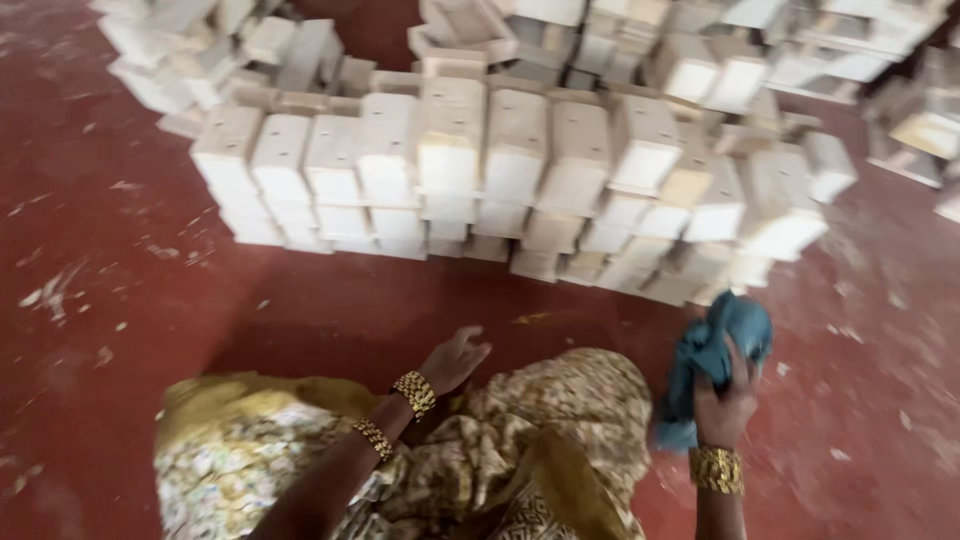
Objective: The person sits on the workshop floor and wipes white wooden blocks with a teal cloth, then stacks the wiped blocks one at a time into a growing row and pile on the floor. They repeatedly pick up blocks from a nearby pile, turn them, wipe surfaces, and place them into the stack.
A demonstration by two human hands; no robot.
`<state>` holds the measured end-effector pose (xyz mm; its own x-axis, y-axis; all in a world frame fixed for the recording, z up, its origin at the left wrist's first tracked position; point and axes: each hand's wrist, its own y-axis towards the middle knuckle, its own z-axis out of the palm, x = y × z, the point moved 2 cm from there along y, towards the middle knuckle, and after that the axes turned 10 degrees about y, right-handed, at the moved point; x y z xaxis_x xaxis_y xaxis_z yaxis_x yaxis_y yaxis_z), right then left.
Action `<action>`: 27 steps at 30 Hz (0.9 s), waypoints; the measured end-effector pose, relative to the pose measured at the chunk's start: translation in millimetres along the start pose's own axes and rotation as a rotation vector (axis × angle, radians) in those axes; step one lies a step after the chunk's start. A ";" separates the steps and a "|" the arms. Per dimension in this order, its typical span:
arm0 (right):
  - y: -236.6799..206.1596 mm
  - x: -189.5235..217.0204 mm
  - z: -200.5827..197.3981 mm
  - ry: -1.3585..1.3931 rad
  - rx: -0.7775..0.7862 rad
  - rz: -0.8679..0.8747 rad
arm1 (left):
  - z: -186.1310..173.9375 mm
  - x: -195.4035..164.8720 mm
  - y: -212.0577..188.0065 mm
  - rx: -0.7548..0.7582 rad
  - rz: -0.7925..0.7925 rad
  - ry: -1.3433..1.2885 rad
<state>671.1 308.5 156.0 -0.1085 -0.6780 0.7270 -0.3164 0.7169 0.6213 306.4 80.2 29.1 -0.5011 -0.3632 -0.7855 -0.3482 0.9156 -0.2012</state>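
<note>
My right hand [725, 400] grips a crumpled teal cloth [712, 350], held just above the red floor at the lower right. My left hand [455, 358] reaches forward over my lap with fingers loosely apart and nothing in it. Gold bracelets sit on both wrists. A long stack of pale wooden blocks [520, 170] stands in rows in front of me, about an arm's length beyond both hands. The frame is blurred by motion.
My lap is covered by yellow patterned fabric [520, 440]. More pale wooden pieces [760, 50] are heaped behind the stack and at the right edge. The red floor [110, 250] carries scattered pale chips and dust, mostly on the left.
</note>
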 end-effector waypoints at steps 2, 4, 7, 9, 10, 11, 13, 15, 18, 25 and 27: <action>30.9 16.3 63.3 -0.002 0.189 -0.136 | -13.2 -12.2 -1.7 -0.052 0.040 -0.257; 42.4 25.9 131.9 0.042 0.470 -0.153 | -24.2 -20.8 0.4 -0.125 0.075 -0.396; 17.5 25.5 243.7 0.506 0.987 0.105 | -29.4 -15.7 6.8 -0.167 0.001 -0.533; -6.2 12.8 295.2 0.578 1.194 0.276 | -31.3 0.7 11.1 -0.119 -0.155 -0.748; -17.8 3.7 311.1 0.478 1.206 0.292 | -34.5 10.3 12.5 -0.062 -0.220 -0.538; -21.3 -8.4 322.7 0.379 1.210 0.308 | -42.4 23.5 7.3 -0.004 -0.287 -0.323; -31.6 -26.4 329.2 0.410 1.281 0.254 | -55.9 29.4 10.1 -0.043 -0.269 -0.004; -33.4 -36.1 326.8 0.401 1.179 0.154 | -67.3 8.8 20.7 -0.208 -0.074 0.188; -19.7 -50.4 310.7 0.177 0.790 0.126 | -74.6 -68.9 66.6 -0.323 0.201 0.182; 87.6 -59.1 184.6 0.073 -0.475 0.041 | -53.6 -275.4 152.3 -0.547 0.791 0.412; 117.9 -56.3 151.3 -0.311 -0.504 -0.136 | -51.6 -312.1 178.3 -0.638 0.870 0.640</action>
<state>497.3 406.6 144.1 -0.3927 -0.7303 0.5590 0.1300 0.5576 0.8199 359.8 347.8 268.7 -0.9891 0.1362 -0.0554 0.0588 0.7121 0.6997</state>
